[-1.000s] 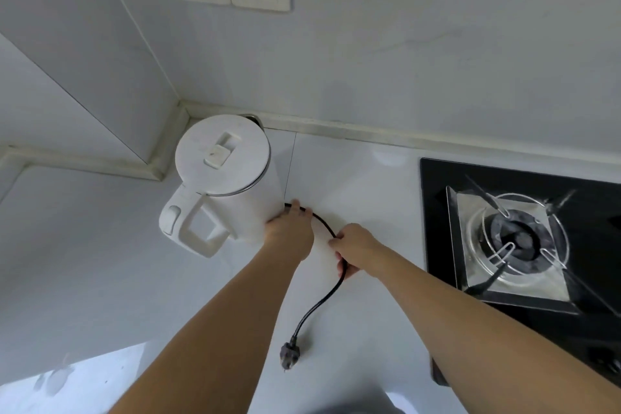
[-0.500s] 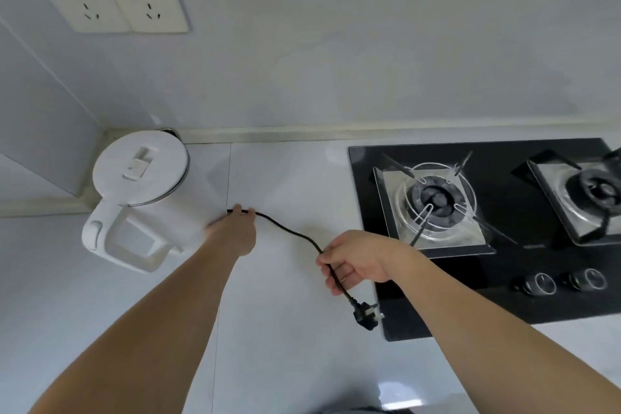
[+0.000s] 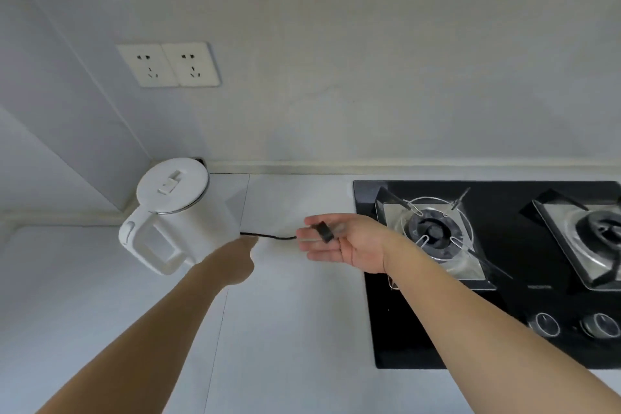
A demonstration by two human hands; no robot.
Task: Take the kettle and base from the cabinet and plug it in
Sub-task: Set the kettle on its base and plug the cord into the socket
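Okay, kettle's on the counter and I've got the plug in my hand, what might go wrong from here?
The plug lies on the right hand's open palm with nothing curled round it, so it may slip. The cord to the kettle looks nearly taut; reaching for the wall sockets might tug the kettle.
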